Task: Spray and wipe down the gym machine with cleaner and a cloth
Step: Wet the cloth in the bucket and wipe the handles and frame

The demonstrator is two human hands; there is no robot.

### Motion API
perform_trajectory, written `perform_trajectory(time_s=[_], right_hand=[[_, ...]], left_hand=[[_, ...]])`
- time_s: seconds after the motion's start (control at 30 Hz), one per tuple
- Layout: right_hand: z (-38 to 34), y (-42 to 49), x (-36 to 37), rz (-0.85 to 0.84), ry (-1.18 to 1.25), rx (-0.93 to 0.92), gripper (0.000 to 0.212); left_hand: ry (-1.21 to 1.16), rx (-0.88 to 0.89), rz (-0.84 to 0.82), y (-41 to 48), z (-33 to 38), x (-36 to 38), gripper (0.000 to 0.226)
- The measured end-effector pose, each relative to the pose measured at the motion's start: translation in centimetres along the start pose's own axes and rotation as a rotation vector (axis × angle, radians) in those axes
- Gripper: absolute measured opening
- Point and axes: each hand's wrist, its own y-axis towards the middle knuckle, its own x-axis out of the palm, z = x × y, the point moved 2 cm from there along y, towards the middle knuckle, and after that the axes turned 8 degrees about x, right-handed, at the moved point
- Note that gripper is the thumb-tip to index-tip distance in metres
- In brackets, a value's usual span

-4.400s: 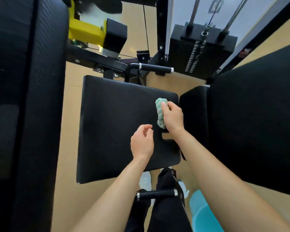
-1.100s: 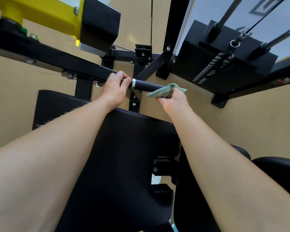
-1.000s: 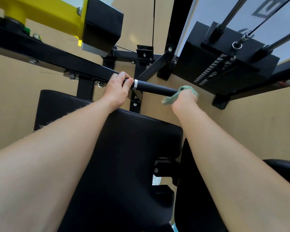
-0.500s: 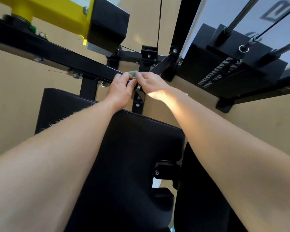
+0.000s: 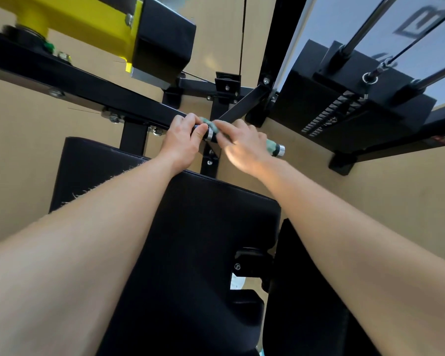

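Head view, looking down along both bare forearms at the machine.

Left hand point(image 5: 182, 140): we see the fingers curled over the black bar just inboard of the chrome ring, with the thumb lying along the near side. It is a closed hold on the handle point(image 5: 278, 151) itself, with no cloth under it.

Right hand point(image 5: 244, 147): it sits just beside the left, close enough that the fingertips nearly meet at the ring. We note the fingers bent down over the grip section with the green cloth point(image 5: 269, 145) trapped between palm and handle. Cloth shows at two places: a bunched bit past the fingertips by the ring, and a strip at the heel of the hand, just short of the chrome end cap. The hand is slightly motion-blurred, so we cannot tell how far the thumb wraps underneath.

Surroundings: the handle juts from the black frame beam point(image 5: 88, 83), which runs diagonally from upper left. A yellow housing point(image 5: 88, 27) sits above the beam. The black seat pad point(image 5: 203, 227) lies below the hands, under the forearms. The weight stack point(image 5: 344, 104), with guide rods and cable, is at upper right. The floor point(image 5: 23, 150) is tan.
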Motion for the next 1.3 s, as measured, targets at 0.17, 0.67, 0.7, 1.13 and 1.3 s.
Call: perform_trajectory(time_s=[0.17, 0.67, 0.7, 1.13, 1.3], right_hand=[[3.1, -1.2, 0.2, 0.103, -0.091, -0.048, 0.048], [-2.1, -0.9, 0.7, 0.063, -0.139, -0.054, 0.065], [-2.3, -1.3, 1.3, 0.084, -0.163, -0.074, 0.071], [4.1, -2.5, -0.2, 0.092, -0.112, 0.317, 0.058], [-0.6, -1.3, -0.6, 0.052, -0.111, 0.106, 0.057]], left_hand=[[0.009, -0.002, 0.000, 0.0, 0.1, 0.0, 0.029], [0.014, 0.010, 0.018, 0.0, -0.1, 0.2, 0.032], [0.014, 0.011, 0.017, 0.0, -0.1, 0.2, 0.032], [0.034, 0.003, 0.041, -0.1, 0.1, 0.4, 0.029], [0.038, 0.009, 0.039, 0.0, -0.3, 0.5, 0.030]])
